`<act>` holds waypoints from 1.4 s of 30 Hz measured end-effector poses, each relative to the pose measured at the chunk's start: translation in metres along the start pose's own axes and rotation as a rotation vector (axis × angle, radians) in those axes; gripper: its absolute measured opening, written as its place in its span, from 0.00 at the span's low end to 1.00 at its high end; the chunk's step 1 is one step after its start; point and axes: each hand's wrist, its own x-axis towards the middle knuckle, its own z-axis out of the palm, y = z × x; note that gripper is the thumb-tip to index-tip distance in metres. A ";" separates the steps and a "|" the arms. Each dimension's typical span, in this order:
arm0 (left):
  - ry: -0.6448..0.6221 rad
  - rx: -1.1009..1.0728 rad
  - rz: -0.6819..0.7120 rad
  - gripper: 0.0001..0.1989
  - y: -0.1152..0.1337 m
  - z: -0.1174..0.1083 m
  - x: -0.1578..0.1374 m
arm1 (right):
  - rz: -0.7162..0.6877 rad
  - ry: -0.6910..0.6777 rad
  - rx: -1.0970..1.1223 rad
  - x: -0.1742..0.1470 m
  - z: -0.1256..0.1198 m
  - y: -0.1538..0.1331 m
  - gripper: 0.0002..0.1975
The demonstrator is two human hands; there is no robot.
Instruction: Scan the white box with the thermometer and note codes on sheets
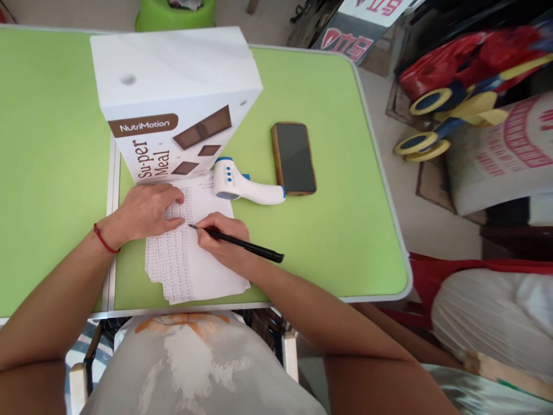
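Observation:
Black pen (259, 250) is pinched in my right hand (224, 237), its tip at or just above the top sheet of a small stack of paper (211, 279). Rows of small handwriting fill the left part of that sheet; the right part is blank. My left hand (149, 210) rests on the upper left of the paper, thumb and forefinger apart, holding nothing. Right behind the paper stands a white NutriMotion box (177, 69). A white and blue infrared thermometer (254, 191) lies across the paper's top right edge. Further right is a smartphone (296, 158) with a dark screen.
Everything lies on a green folding table (345, 230) with a pale metal rim and a seam left of the paper. Beyond it are a green stool (175, 17), yellow and blue handles (449, 124) and a printed sack (505, 153). Another person (492, 311) sits at the right.

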 end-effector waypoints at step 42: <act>0.024 0.011 0.022 0.14 0.000 0.000 0.000 | 0.003 -0.024 -0.025 0.002 -0.003 -0.002 0.05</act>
